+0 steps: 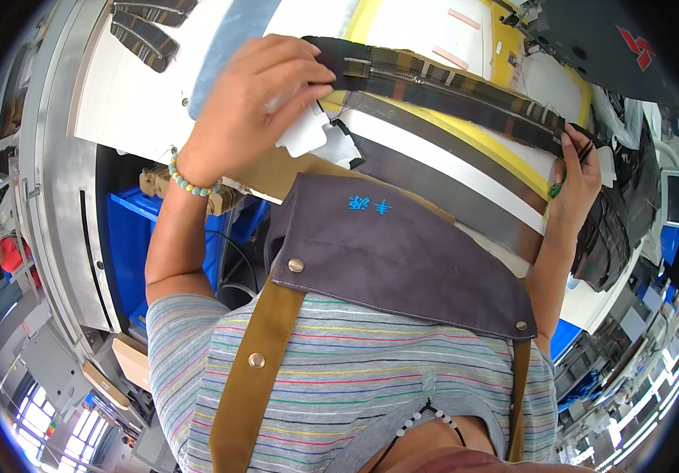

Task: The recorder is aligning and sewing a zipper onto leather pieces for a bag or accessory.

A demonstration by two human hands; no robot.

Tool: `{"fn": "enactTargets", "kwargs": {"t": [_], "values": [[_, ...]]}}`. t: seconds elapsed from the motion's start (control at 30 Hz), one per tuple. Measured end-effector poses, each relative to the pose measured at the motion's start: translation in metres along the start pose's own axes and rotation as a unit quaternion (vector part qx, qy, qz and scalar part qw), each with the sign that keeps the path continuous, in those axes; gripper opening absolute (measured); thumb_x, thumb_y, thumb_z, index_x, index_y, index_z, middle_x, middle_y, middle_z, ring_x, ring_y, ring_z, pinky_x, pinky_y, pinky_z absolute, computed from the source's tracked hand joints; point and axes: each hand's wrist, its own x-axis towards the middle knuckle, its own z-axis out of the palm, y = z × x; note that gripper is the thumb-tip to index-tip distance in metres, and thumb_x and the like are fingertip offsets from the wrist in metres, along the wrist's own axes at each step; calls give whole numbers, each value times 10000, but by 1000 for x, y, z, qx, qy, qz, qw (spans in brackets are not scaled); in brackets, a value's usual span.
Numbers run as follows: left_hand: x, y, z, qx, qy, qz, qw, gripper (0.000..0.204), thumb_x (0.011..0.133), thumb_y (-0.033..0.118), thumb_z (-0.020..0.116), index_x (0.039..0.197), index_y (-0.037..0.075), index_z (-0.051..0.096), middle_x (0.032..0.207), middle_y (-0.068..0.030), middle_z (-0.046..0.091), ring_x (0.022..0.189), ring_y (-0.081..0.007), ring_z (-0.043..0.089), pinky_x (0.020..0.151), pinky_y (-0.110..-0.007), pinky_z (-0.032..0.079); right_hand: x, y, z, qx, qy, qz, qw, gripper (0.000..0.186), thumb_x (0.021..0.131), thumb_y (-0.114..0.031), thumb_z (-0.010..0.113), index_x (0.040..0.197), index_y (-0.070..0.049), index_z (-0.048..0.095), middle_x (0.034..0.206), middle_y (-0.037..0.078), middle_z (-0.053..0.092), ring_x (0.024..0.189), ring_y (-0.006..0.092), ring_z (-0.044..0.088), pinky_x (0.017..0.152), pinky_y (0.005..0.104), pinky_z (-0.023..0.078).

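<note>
A long dark plaid fabric strip with a zipper along it (450, 88) is stretched across the work surface at the top middle. My left hand (262, 102) pinches its left end, fingertips on the black fabric, with crumpled white pieces (312, 138) just below. My right hand (580, 169) grips the right end, thumb and fingers closed on it. Under the strip lie a yellow-edged white template (473, 134) and a steel-grey strip (450, 208).
Small plaid zipper pieces (142, 43) lie at the upper left. A dark machine head (607, 43) stands at the upper right. Dark piled fabric (603, 260) sits right of my right arm. A blue bin (125, 225) is below the left table edge, beside a steel frame (91, 236).
</note>
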Motion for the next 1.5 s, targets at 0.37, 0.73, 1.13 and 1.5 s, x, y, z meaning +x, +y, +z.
{"fn": "enactTargets", "kwargs": {"t": [0.37, 0.73, 1.13, 1.5], "values": [[15, -3, -27, -8, 63, -41, 997, 221, 931, 35, 721, 1148, -2, 735, 1118, -114, 750, 1088, -238, 690, 970, -343, 511, 0, 4, -7, 17, -15, 3, 1000, 208, 981, -41, 685, 1183, -5, 723, 972, -26, 648, 619, 2, 414, 520, 173, 280], [20, -38, 39, -88, -49, -102, 990, 492, 862, 134, 792, 1334, 82, 664, 1125, -51, 681, 1138, -215, 591, 1018, -325, 452, 1, 6, -9, 20, -27, 2, 999, 221, 988, -31, 662, 1202, 3, 707, 950, -30, 630, 601, 3, 400, 517, 178, 267], [22, -45, 48, -128, -27, -119, 984, 420, 836, 57, 804, 1247, 79, 717, 1005, -9, 624, 1037, -174, 571, 949, -309, 463, 3, 7, -6, 16, -14, -1, 1000, 193, 982, -21, 675, 1169, 11, 709, 941, -19, 676, 569, -6, 417, 512, 164, 290], [21, -42, 45, -269, -77, -186, 942, 377, 856, 19, 794, 1224, 65, 727, 999, 32, 505, 963, -72, 517, 864, -236, 445, 2, 5, -6, 17, -14, -1, 1000, 195, 984, -31, 673, 1172, 9, 709, 936, -21, 669, 577, -1, 425, 522, 175, 299]]}}
